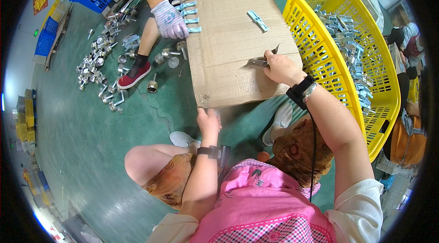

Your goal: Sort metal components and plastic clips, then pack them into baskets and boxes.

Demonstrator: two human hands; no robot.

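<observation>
- Right hand (281, 67) pinches a dark metal piece (257, 62) over the cardboard (228, 71), its visible end pointing left.
- Loose blue clip (258, 21) lies beyond those fingers (268, 55), slightly left, long axis slanting far-left to near-right; the right hand is nearer.
- Left hand (209, 125) curls by the near edge; I can't tell whether its fingers hold anything.

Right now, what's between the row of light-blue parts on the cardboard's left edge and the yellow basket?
One loose light-blue part on otherwise bare cardboard; head view.
</observation>
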